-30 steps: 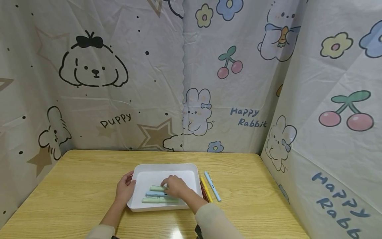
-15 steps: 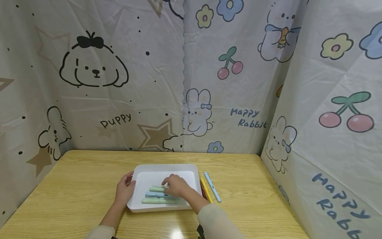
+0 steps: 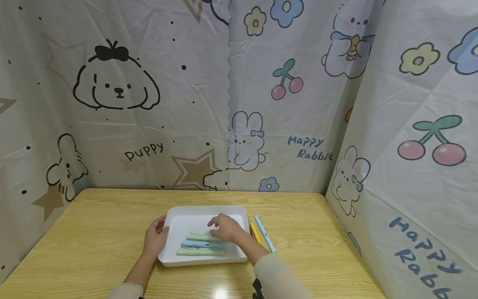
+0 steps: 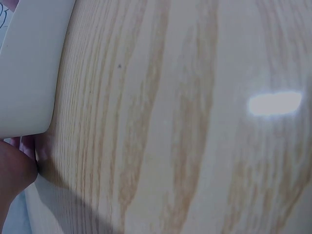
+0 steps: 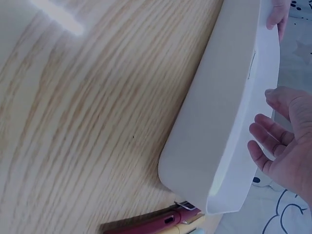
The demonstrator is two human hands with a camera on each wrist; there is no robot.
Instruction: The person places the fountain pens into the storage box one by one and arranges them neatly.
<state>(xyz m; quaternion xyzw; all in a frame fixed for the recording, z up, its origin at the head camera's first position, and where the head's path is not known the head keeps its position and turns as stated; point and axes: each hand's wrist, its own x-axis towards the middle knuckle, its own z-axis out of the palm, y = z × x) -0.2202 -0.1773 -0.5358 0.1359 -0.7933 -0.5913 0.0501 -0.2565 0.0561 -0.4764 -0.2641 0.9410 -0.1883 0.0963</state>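
A white rectangular tray [image 3: 186, 220] stands on the table. My left hand [image 3: 156, 236] grips its left side, with the thumb at the rim and the fingers outside. Three capped pens lie side by side in the tray's front half: a pale green pen [image 3: 198, 237], a light blue pen [image 3: 198, 244] and another pale green pen [image 3: 198, 251]. Over the far green pen hovers my right hand [image 3: 228, 228], its fingers loosely bent and nothing held. In the right wrist view that right hand [image 5: 287, 141] shows spread, relaxed fingers above the tray wall [image 5: 209, 107].
Right of the tray lie a yellow pen [image 3: 255, 232], a light blue pen [image 3: 264, 233] and a dark red pen [image 5: 146, 224], close to its wall. The wooden table [image 3: 112, 216] is bounded by patterned cloth [image 3: 194, 124] behind and at both sides.
My right hand has lifted off the far green pen and shifted right and back, uncovering more of the pens. The left hand and the tray stay in place.
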